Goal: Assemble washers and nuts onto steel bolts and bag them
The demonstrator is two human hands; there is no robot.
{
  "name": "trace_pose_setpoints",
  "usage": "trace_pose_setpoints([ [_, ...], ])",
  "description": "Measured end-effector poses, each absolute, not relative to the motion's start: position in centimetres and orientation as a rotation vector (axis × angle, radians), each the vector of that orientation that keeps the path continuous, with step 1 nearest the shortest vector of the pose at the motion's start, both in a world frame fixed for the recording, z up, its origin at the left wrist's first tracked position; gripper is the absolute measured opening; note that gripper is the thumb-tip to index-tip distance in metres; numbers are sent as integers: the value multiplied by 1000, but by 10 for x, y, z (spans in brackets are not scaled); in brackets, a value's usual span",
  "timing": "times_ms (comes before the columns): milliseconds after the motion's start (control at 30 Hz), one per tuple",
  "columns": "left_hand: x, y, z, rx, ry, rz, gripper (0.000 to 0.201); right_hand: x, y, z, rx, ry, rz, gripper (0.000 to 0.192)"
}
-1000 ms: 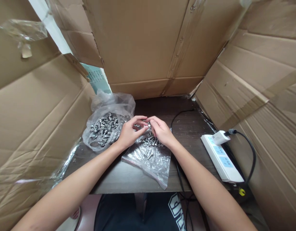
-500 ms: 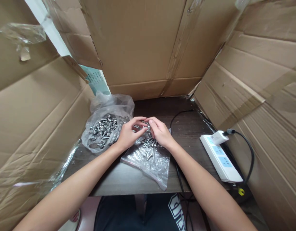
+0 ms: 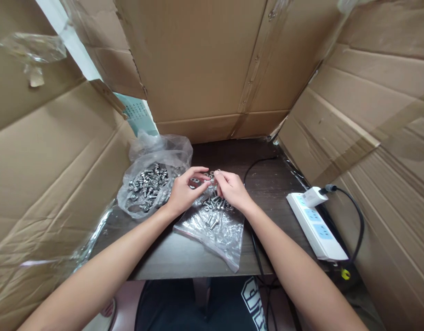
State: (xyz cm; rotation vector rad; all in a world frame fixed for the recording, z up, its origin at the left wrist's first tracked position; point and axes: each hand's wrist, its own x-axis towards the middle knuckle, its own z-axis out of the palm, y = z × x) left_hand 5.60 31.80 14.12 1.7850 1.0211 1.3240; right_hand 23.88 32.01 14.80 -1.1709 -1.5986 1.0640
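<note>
My left hand pinches a small silver bolt between thumb and a fingertip, its other fingers curved above. Just to the right is my right hand, its thumb and fingers drawn together close to the bolt's end; what they hold, if anything, is too small to make out. Beneath both hands lies a flat clear zip bag, with several loose bolts on it. Several washers show beyond and between the hands.
At the left stands an open plastic bag full of assembled bolts. A white power strip with a plugged-in adapter lies at the right. A black cable crosses the dark table. Cardboard walls enclose three sides.
My right hand has shifted slightly to the right, its fingertips a little apart from the bolt. My left hand stays nearly still with the bolt in its pinch.
</note>
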Motion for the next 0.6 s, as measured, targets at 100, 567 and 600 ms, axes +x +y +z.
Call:
trace_pose_setpoints([
  [100, 56, 318, 142, 1781, 1027, 1335, 36, 239, 320, 148, -1083, -1568, 1098, 32],
  [567, 55, 318, 143, 1751, 1049, 1339, 37, 244, 322, 150, -1193, -1611, 1012, 50],
  [600, 55, 318, 143, 1748, 1050, 1340, 37, 244, 322, 151, -1168, -1592, 1026, 47],
])
